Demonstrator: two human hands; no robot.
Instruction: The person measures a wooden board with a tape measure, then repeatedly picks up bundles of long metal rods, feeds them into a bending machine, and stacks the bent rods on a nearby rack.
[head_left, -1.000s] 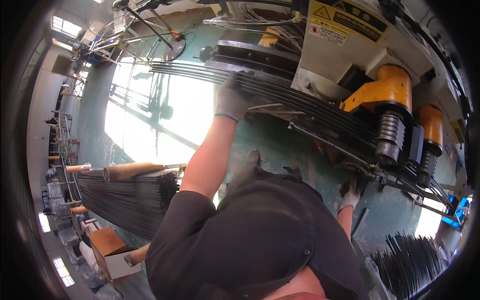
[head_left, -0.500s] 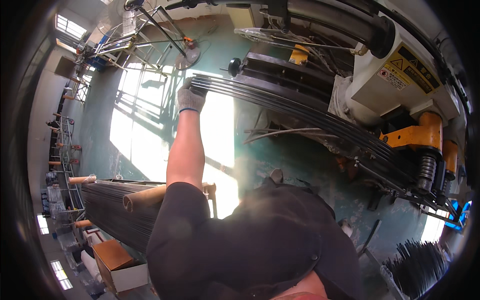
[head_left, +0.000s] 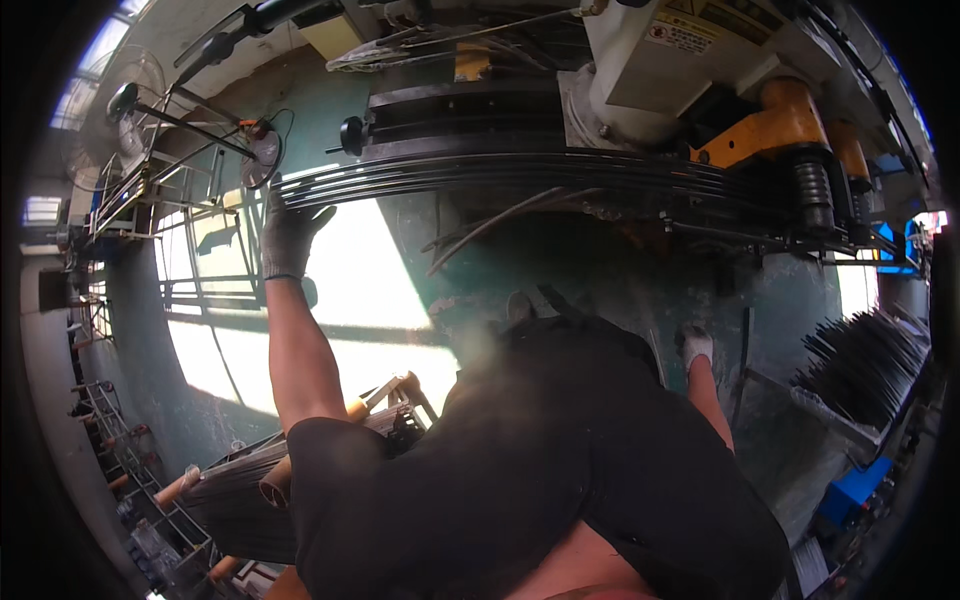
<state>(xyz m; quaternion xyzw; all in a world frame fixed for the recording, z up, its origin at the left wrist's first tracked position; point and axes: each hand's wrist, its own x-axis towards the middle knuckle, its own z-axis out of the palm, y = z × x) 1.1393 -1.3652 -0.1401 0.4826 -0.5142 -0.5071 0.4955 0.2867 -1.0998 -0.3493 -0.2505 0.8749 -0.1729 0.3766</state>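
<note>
Several long thin dark metal bars [head_left: 430, 176] lie side by side along the machine, their left ends sticking out past it. My left hand [head_left: 290, 238], in a pale knitted glove, reaches to those left ends. Its thumb is spread away from the fingers, and the fingertips are at the bar ends. My right hand [head_left: 697, 345], also gloved, is low at my right side, away from the bars. Its fingers are too small and dim to make out. The right-hand stretch of the bars passes below an orange machine part [head_left: 765, 130] beside a coil spring [head_left: 815, 190].
A white machine housing [head_left: 640, 60] stands beyond the bars. At the right, a rack holds a bundle of dark strips [head_left: 865, 365]. Behind my left arm are more long dark bars [head_left: 235, 505] and a cardboard tube [head_left: 277, 485]. A standing fan [head_left: 125, 105] is far left.
My view has turned, and the bars now lie nearly level across it. My left thumb has come away from the bars it was closed around. My right hand shows more fully.
</note>
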